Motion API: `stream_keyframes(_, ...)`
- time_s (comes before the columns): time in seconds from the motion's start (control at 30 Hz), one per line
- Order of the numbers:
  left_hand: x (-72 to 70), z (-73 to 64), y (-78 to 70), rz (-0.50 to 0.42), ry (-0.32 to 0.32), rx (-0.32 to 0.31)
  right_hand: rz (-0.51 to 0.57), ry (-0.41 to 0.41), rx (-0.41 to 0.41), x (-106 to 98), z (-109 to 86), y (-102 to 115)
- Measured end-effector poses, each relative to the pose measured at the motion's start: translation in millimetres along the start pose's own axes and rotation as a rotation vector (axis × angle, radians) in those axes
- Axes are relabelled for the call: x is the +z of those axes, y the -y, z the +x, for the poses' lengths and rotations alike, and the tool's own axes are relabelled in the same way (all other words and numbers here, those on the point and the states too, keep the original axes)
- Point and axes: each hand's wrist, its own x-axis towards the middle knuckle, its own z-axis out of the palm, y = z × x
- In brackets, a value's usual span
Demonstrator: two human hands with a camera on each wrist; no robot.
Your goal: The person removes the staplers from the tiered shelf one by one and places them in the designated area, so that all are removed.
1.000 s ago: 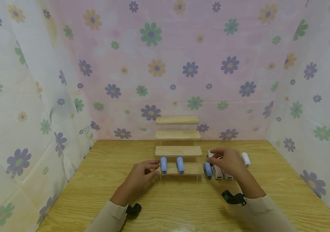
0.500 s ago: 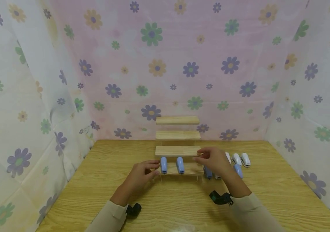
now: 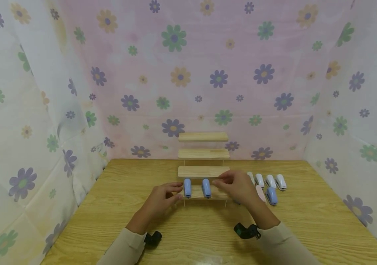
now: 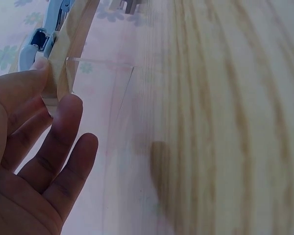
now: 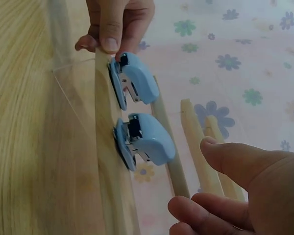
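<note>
Two light-blue mini staplers, a left one [image 3: 187, 187] and a right one [image 3: 206, 187], stand apart on the lowest board [image 3: 196, 192] of a stepped wooden display rack. My left hand [image 3: 161, 198] grips that board's left end; in the right wrist view its thumb [image 5: 110, 41] lies on the board beside the left stapler. Close to the right stapler, my right hand [image 3: 241, 187] is held with thumb and fingers spread apart and nothing between them. The right wrist view shows both staplers side-on, with a gap between the right stapler [image 5: 154, 139] and the right hand [image 5: 264, 191].
Several white staplers [image 3: 270, 182] stand in a row right of the rack. A pink stapler [image 3: 260, 194] and a blue stapler [image 3: 271, 196] sit in front of them, partly behind the right forearm. Higher boards [image 3: 203, 153] rise behind. A flowered cloth [image 3: 195, 55] hangs at the back.
My right hand has moved left from above the loose staplers to beside the right stapler on the lowest board. The left hand has stayed at the board's end.
</note>
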Motion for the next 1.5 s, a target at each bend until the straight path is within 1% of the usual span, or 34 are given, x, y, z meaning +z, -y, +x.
stream_keyframes(0.07,0.1,0.6,0.2,0.008,-0.001,0.005,-0.014,0.0,0.003,3.1,-0.8,0.9)
stream_keyframes(0.17,0.3,0.4,0.1,-0.006,0.004,0.003,-0.024,0.004,0.011,7.8,-1.8,2.6)
stream_keyframes(0.2,0.2,0.2,-0.2,-0.014,0.006,-0.008,-0.024,0.005,0.012,9.1,-2.2,3.4)
stream_keyframes(0.33,0.0,-0.5,-1.1,-0.027,0.006,-0.017,-0.008,0.001,0.017,14.8,-2.9,5.6)
stream_keyframes(0.5,-0.1,-0.8,-1.5,-0.031,0.003,-0.031,0.019,0.011,0.046,23.1,-3.4,6.7)
stream_keyframes(0.67,0.1,-1.1,-1.4,-0.06,0.008,-0.031,0.008,0.008,0.059,29.7,-5.1,7.3)
stream_keyframes(0.9,-0.5,0.5,-0.7,0.052,-0.004,0.007,-0.014,-0.008,0.037,36.5,-6.3,8.8)
stream_keyframes(0.93,-0.3,0.5,-0.6,0.051,-0.006,0.011,-0.018,-0.01,0.036,37.4,-6.3,9.0)
stream_keyframes(1.03,0.1,-0.5,-1.2,0.016,-0.005,0.011,-0.019,-0.014,0.034,38.4,-7.3,9.6)
stream_keyframes(1.2,-0.2,-2.1,-3.5,-0.058,0.007,-0.021,-0.018,-0.015,0.019,39.5,-7.3,9.8)
stream_keyframes(1.4,-0.7,-2.4,-4.9,-0.067,0.011,-0.036,-0.002,-0.01,0.015,41.2,-6.5,9.6)
stream_keyframes(1.5,-0.6,-2.8,-5.4,-0.069,0.011,-0.029,-0.005,-0.009,0.016,41.4,-6.5,9.7)
